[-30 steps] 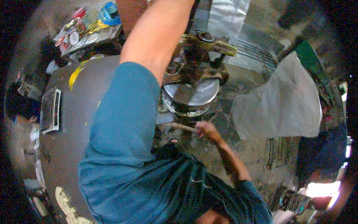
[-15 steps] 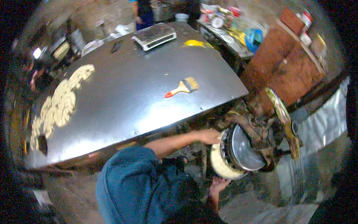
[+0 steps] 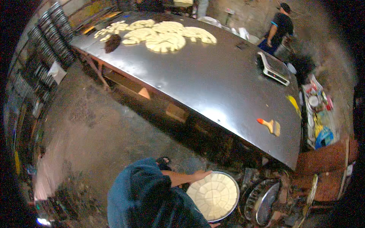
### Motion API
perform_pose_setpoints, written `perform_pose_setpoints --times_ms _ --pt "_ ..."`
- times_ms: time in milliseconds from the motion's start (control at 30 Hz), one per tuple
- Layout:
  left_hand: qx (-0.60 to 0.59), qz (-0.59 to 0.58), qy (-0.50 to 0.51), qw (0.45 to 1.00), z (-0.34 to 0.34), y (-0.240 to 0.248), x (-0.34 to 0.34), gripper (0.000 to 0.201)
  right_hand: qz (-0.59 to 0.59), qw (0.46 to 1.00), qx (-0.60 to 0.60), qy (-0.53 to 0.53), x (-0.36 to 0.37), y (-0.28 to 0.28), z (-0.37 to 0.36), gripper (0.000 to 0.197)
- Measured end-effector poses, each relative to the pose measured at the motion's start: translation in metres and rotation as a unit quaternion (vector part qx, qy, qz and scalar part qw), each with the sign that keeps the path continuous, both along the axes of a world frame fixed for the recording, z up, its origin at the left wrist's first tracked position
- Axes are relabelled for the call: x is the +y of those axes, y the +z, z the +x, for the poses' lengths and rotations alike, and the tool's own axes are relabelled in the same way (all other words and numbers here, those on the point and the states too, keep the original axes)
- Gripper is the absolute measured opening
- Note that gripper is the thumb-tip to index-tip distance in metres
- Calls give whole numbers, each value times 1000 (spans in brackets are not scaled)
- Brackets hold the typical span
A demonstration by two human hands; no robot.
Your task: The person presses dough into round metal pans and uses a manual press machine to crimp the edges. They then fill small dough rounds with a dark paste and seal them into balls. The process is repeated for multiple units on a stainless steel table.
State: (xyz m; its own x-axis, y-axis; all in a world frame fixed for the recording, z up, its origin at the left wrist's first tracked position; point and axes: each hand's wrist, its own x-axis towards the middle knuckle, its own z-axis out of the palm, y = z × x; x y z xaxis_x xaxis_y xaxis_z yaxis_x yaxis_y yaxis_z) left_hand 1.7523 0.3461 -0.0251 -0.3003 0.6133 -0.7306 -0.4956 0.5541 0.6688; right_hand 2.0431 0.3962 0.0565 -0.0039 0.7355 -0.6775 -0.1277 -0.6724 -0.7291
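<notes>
- One shallow, round metal pan sits low, close by the person's body, holding a pale cream disc of dough parted into wedges and blocks; I read the clock around this pan.
- At 11 o'clock the left hand grasps the rim, fingers bent over it.
- At 6 o'clock just a sliver of the right hand shows by the lower edge; I cannot tell how it grips.
- Half a second ago the dough was up against the dark, round-headed metal machine; now the pan is apart from it, just beside, with the machine at 3 o'clock.
- That means, I judge, the hands now bear the load, and the loose-looking pieces want the pan kept level.
- The long, dark metal-topped table cuts slantwise past 12 o'clock, its near corner jutting at 2, well apart from the rim.
- On it, a wooden brush with a red handle tip lies near 1 o'clock, and flattened cream dough strips spread far off, between 11 and 12.
- Widest room is the grey-brown floor toward 10 o'clock; the machine leaves little on the 3 o'clock side.
</notes>
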Motion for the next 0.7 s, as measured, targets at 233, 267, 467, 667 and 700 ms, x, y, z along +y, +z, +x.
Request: perform_pose_setpoints --times_ms 233,267,467,667,700 --pt "-92 51 310 945 -114 38 -164 70 15 990 51 133 -32 19 -126 80" --pt "-108 38 343 932 -138 83 -184 65 48 987 24 151 -32 18 -153 79" --pt "-169 252 452 839 -247 82 -314 74 104 958 20 266 -108 105 -350 53" --pt "-143 389 500 761 -320 149 -414 75 120 894 162 401 -183 209 -495 30" --pt "-126 400 518 745 -325 158 -415 74 116 859 217 449 -185 235 -513 31"
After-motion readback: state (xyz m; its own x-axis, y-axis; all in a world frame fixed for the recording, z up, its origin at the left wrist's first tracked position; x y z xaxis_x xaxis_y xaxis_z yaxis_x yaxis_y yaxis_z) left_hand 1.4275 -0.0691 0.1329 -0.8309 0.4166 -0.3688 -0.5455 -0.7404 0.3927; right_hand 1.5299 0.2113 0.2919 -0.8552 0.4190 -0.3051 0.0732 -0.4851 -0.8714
